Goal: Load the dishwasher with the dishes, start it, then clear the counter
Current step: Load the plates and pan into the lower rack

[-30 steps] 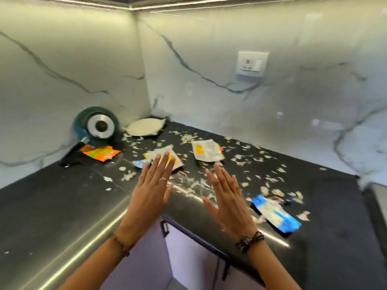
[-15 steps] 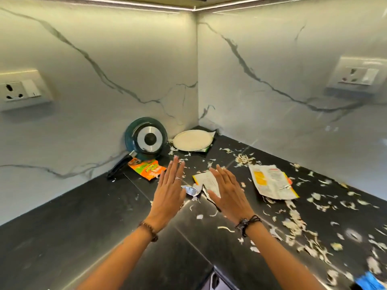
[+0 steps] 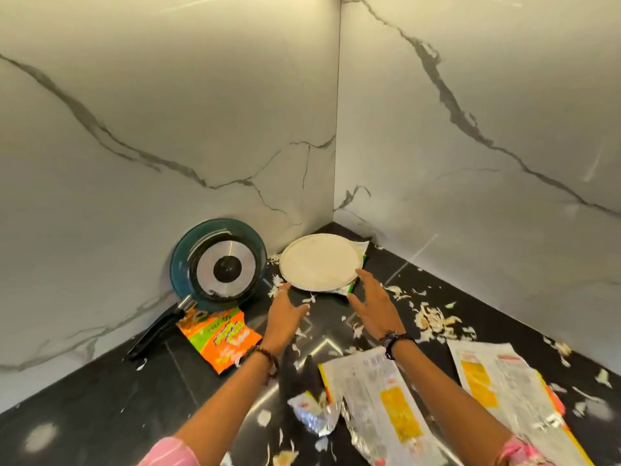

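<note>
Dishes sit in the black counter's (image 3: pixel 100 398) far corner: a teal pan (image 3: pixel 216 260) leans on the marble wall at left, an orange wrapper (image 3: pixel 220 338) before it. The left hand (image 3: pixel 285 312) and right hand (image 3: pixel 371 302), fingers straight and released, flank the round plate (image 3: pixel 319 260). Silver wrappers (image 3: pixel 379 401) and scraps (image 3: pixel 433 317) lie rightward.

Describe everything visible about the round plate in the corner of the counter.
The round plate is pale cream with a thin raised rim, matte, looking dusted or coated on top. It lies roughly flat on the black counter in the wall corner, resting partly on a green-edged wrapper. The left hand reaches its near-left edge and the right hand its near-right edge; neither grips it yet.
</note>
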